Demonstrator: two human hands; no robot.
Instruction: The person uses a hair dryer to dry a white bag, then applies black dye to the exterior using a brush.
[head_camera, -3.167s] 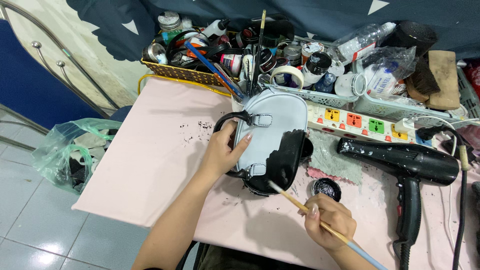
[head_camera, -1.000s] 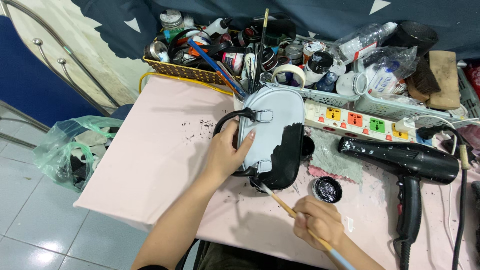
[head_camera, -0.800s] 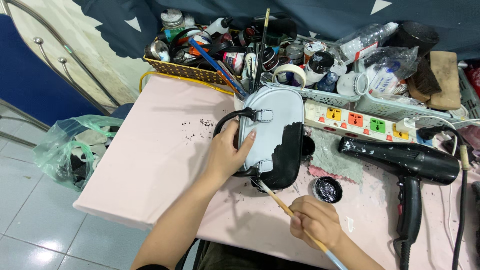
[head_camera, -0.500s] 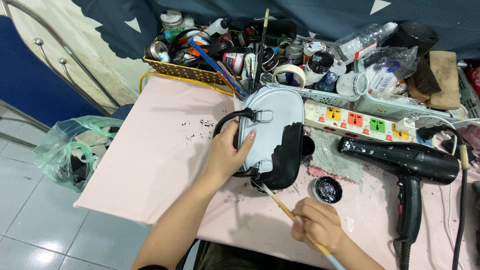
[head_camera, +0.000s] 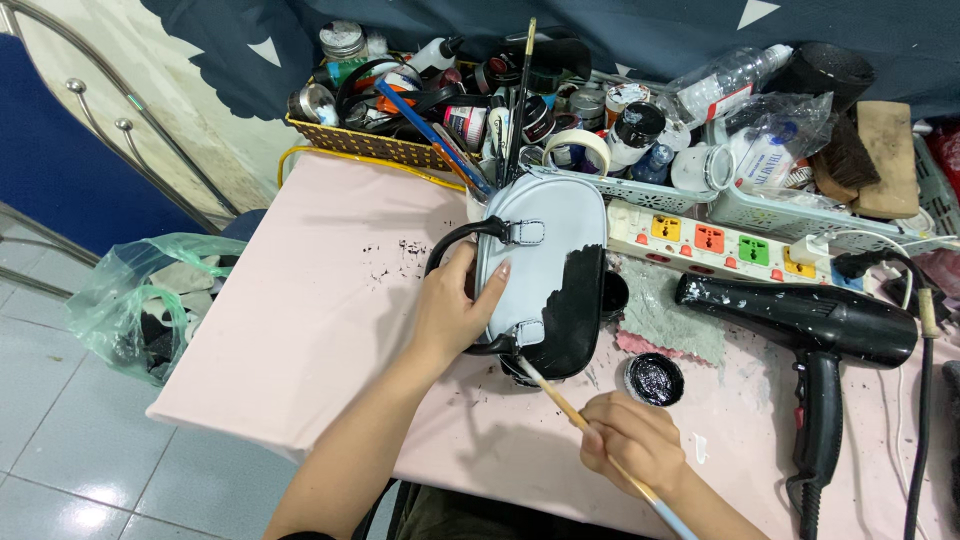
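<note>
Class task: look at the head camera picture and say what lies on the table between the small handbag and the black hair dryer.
In the head view, between the handbag and the hair dryer lie a grey cloth and, nearer the person, a small open pot of black paint.

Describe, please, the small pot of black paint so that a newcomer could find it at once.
Start at the pink table and find the black hair dryer on its right side. Just left of the dryer's handle, below the grey cloth, sits the paint pot: small, round, open and glossy black inside, unlike the jars in the baskets.
</note>
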